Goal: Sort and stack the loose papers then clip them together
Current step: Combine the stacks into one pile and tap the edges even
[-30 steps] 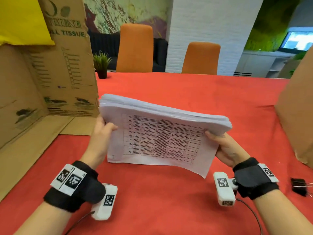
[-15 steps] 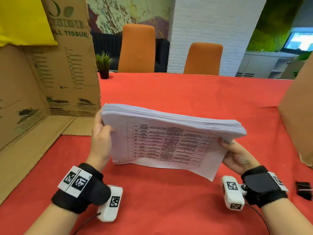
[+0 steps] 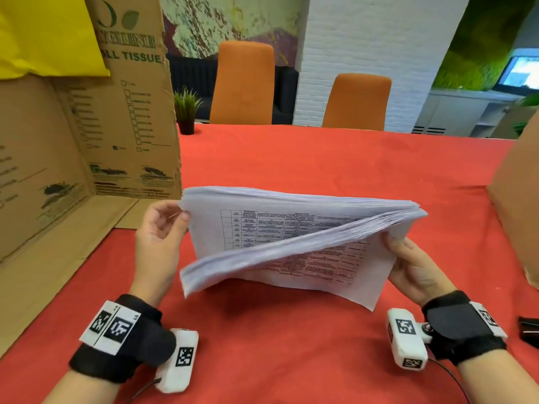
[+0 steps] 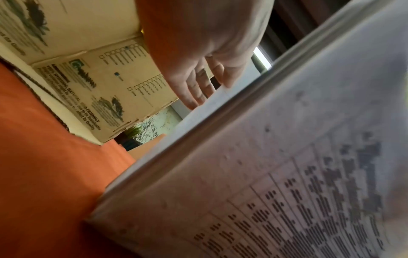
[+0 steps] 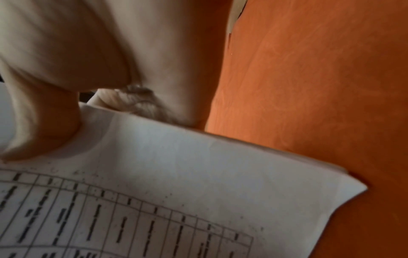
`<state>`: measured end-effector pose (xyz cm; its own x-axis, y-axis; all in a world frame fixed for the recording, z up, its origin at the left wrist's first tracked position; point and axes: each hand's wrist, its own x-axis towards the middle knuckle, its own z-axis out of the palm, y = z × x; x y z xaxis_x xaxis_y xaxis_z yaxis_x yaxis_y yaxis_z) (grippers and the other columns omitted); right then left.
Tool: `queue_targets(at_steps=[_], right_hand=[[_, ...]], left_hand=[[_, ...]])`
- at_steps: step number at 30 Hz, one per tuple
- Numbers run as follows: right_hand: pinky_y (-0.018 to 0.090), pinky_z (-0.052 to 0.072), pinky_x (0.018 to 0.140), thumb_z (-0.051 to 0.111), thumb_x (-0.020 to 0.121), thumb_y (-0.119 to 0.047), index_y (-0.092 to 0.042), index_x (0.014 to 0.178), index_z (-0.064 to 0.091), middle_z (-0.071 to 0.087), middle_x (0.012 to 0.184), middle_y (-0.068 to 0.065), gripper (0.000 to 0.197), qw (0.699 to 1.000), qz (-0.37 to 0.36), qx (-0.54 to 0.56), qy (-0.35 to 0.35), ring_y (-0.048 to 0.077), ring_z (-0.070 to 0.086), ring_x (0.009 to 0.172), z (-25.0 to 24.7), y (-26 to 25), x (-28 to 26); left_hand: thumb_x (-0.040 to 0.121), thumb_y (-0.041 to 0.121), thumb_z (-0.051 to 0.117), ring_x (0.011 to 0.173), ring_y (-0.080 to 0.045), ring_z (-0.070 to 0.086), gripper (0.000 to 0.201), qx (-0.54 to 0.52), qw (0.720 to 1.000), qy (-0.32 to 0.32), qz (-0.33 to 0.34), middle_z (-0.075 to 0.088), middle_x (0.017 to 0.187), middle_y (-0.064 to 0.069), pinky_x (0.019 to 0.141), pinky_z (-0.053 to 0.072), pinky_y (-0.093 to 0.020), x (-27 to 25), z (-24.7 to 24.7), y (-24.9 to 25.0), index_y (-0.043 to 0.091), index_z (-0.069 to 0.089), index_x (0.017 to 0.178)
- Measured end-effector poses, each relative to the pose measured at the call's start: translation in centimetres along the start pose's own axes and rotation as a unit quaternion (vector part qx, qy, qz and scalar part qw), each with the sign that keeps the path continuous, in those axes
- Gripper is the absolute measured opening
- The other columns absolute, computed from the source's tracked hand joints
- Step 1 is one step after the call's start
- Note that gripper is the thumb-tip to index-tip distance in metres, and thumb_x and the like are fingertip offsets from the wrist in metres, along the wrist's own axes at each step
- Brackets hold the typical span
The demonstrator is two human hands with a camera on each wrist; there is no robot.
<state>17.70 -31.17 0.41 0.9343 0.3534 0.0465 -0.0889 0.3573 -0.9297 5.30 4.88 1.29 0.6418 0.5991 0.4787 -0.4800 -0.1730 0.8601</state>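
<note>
The stack of papers [image 3: 294, 237] stands on its long edge on the red tabletop [image 3: 291, 158], apparently so the sheets can be squared against the surface. The right hand [image 3: 414, 269] grips the stack's right end, thumb on the printed front sheet and fingers [image 5: 137, 103] curled behind, which keeps that end closed. The left hand [image 3: 159, 243] is at the upper left corner with relaxed, slightly spread fingers [image 4: 198, 87] only touching the top sheets; the front bundle there has sagged loose and fans downward. It looks blurred, so how many sheets have slipped is hard to say. A black binder clip [image 3: 529, 330] lies on the tabletop just right of the right wrist, within reach for clipping. A cardboard box [image 3: 87, 141] stands open at left.
</note>
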Motion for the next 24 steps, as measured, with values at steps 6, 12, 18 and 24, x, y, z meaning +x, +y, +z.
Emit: queue_targets(at_steps=[6, 12, 18, 24], right_hand=[[0.022, 0.058, 0.071, 0.042, 0.1, -0.006, -0.011, 0.101, 0.064, 0.076, 0.089, -0.004, 0.023, 0.991, -0.074, -0.089, 0.068, 0.008, 0.071, 0.081, 1.3, 0.1, 0.3], [0.022, 0.058, 0.071, 0.048, 0.099, -0.011, -0.012, 0.097, 0.064, 0.076, 0.089, -0.002, 0.017, 0.988, -0.087, -0.09, 0.091, 0.009, 0.071, 0.081, 1.9, 0.5, 0.6], [0.023, 0.059, 0.072, 0.05, 0.098, -0.013, -0.012, 0.098, 0.066, 0.076, 0.092, 0.0, 0.016, 0.989, -0.083, -0.076, 0.092, 0.01, 0.071, 0.083, 2.0, 0.3, 0.6], [0.022, 0.058, 0.071, 0.046, 0.1, -0.008, -0.014, 0.1, 0.065, 0.076, 0.093, -0.002, 0.019, 0.989, -0.077, -0.089, 0.086, 0.008, 0.071, 0.085, 1.6, 0.3, 0.7]], left_hand=[[0.094, 0.008, 0.052, 0.096, -0.006, 0.061, 0.024, 0.059, 0.996, -0.006, 0.066, 0.066, 0.1, 0.007, 0.088, 0.049, -0.025, -0.5, 0.6, 0.9, 0.03, 0.06, 0.099], [0.098, 0.023, 0.044, 0.099, -0.017, 0.062, 0.022, 0.052, 0.997, -0.029, 0.044, 0.068, 0.105, 0.005, 0.088, 0.05, -0.041, 0.9, 1.5, 2.9, 0.026, 0.065, 0.102], [0.097, 0.02, 0.051, 0.099, -0.015, 0.062, 0.016, 0.095, 0.992, -0.068, 0.049, 0.07, 0.104, -0.004, 0.093, 0.048, -0.043, 3.0, 1.9, 3.5, 0.022, 0.067, 0.095], [0.091, 0.015, 0.06, 0.099, -0.017, 0.063, 0.016, 0.125, 0.988, -0.062, 0.065, 0.069, 0.1, 0.002, 0.092, 0.051, -0.042, 3.4, 1.6, 3.8, 0.03, 0.066, 0.09]])
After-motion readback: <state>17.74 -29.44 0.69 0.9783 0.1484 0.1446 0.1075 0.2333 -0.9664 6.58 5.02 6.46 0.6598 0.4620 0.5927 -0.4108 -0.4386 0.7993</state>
